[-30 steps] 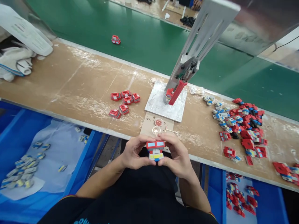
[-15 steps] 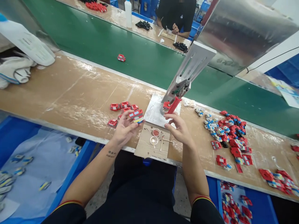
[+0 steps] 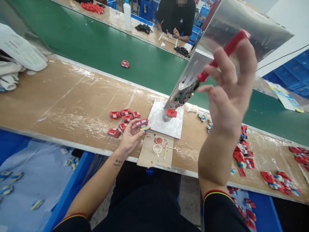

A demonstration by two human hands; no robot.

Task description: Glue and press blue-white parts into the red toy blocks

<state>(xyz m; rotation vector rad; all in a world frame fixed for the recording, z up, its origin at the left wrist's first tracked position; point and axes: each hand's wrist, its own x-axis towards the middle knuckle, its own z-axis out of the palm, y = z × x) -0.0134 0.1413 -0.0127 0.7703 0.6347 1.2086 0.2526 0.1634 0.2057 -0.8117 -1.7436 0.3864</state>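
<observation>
My left hand (image 3: 129, 138) pinches a small red toy vehicle (image 3: 142, 123) with pale blue windows and a yellow-and-blue lower part. Raised at the upper right, my right hand (image 3: 229, 80) has its fingers hooked around the red lever handle (image 3: 231, 45) of a toggle clamp; the handle points up. Below the clamp's metal upright (image 3: 183, 77), a red toy part (image 3: 171, 113) sits on a round holder on the white base plate (image 3: 177, 129). Several red toy bodies (image 3: 114, 132) lie just left of my left hand.
Cardboard (image 3: 147, 158) in front of the plate bears two small cups, one with red paint (image 3: 159, 140), and cotton swabs. Piles of toy parts (image 3: 280, 182) lie to the right. Behind runs a green conveyor belt (image 3: 96, 48) carrying one toy (image 3: 125, 63). A co-worker (image 3: 177, 16) sits opposite.
My right hand has risen with the clamp's red handle, which has swung from low by the plate to pointing up. The red part beneath is now uncovered. My left hand still holds the toy vehicle.
</observation>
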